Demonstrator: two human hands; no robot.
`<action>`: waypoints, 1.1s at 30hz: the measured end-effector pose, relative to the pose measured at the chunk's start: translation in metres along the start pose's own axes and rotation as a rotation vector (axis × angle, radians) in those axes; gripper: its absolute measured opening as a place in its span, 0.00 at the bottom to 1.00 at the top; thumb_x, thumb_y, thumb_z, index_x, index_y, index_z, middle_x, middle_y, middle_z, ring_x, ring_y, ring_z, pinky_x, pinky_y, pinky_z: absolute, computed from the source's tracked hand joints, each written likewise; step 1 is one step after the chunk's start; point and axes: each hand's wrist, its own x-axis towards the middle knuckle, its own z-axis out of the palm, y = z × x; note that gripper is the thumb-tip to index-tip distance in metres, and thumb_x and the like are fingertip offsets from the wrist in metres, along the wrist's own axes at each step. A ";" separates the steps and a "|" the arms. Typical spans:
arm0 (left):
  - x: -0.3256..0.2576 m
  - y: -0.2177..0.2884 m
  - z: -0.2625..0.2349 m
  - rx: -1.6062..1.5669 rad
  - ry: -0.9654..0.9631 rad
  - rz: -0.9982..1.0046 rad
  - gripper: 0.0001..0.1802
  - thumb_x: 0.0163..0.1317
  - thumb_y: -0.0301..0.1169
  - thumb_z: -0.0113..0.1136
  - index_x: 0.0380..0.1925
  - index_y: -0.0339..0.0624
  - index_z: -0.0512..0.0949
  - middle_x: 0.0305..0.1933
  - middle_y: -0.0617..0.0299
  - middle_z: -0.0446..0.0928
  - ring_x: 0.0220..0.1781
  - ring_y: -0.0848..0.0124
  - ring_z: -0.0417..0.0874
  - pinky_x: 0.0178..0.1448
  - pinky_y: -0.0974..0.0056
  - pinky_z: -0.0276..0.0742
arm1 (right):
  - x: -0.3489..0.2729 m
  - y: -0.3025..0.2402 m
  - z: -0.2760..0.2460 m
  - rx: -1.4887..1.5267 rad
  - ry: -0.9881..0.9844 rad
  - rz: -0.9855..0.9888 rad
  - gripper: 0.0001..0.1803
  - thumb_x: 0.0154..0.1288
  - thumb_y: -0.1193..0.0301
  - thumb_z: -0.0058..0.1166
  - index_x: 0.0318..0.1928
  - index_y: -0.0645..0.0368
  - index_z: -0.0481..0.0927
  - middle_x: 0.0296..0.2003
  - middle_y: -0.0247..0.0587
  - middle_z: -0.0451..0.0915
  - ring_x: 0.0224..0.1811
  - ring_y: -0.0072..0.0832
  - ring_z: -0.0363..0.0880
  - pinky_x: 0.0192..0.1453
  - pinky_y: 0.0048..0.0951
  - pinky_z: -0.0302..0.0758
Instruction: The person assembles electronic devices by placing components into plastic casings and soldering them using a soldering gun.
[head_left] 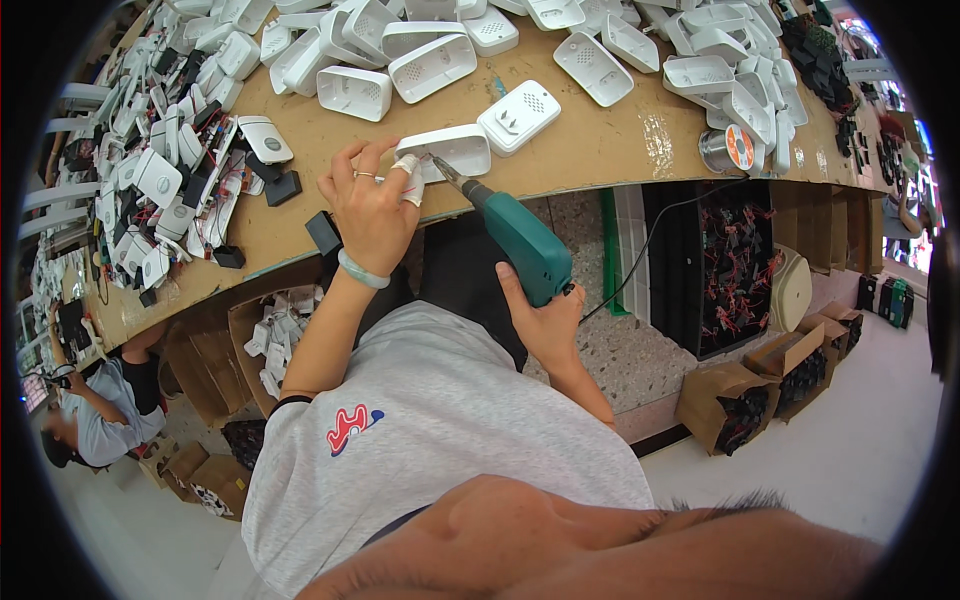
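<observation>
At the table's near edge, a white plastic casing (462, 148) lies with its hollow side toward me. My left hand (377, 210) grips its left end; two fingers wear rings and white tape wraps a fingertip. My right hand (548, 322) is closed round the rear of a green power screwdriver (528, 245). The tool's metal bit slants up and left into the casing, close to my taped finger; its very tip is hard to make out. Touching the casing's right end is another white casing (519, 117), with plug prongs and a grid of holes facing up.
White casings (430, 65) heap along the far side. Wired white units (160, 180) pile at the left beside black blocks (283, 188). A solder spool (726, 149) stands right. Below are a black crate of wired parts (735, 260) and cardboard boxes (728, 405). A person (115, 400) sits far left.
</observation>
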 end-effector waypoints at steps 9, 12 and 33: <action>0.002 0.001 -0.004 0.012 -0.039 0.000 0.12 0.46 0.26 0.68 0.34 0.45 0.85 0.57 0.67 0.80 0.60 0.58 0.73 0.59 0.51 0.60 | 0.006 -0.003 0.001 -0.051 -0.014 -0.007 0.15 0.63 0.66 0.68 0.42 0.60 0.78 0.27 0.41 0.83 0.25 0.28 0.82 0.33 0.29 0.77; 0.001 0.001 -0.002 0.000 -0.033 -0.001 0.13 0.45 0.25 0.67 0.34 0.45 0.85 0.57 0.67 0.80 0.60 0.57 0.73 0.58 0.51 0.60 | 0.007 -0.003 0.001 -0.052 0.000 -0.040 0.15 0.63 0.66 0.68 0.42 0.60 0.78 0.27 0.41 0.83 0.25 0.27 0.82 0.32 0.28 0.76; 0.000 0.003 0.000 0.002 -0.049 -0.011 0.15 0.41 0.23 0.65 0.34 0.44 0.84 0.58 0.66 0.79 0.61 0.56 0.71 0.57 0.51 0.60 | 0.011 -0.002 0.001 -0.036 0.021 -0.112 0.14 0.64 0.68 0.68 0.43 0.62 0.79 0.28 0.42 0.83 0.27 0.29 0.82 0.34 0.29 0.77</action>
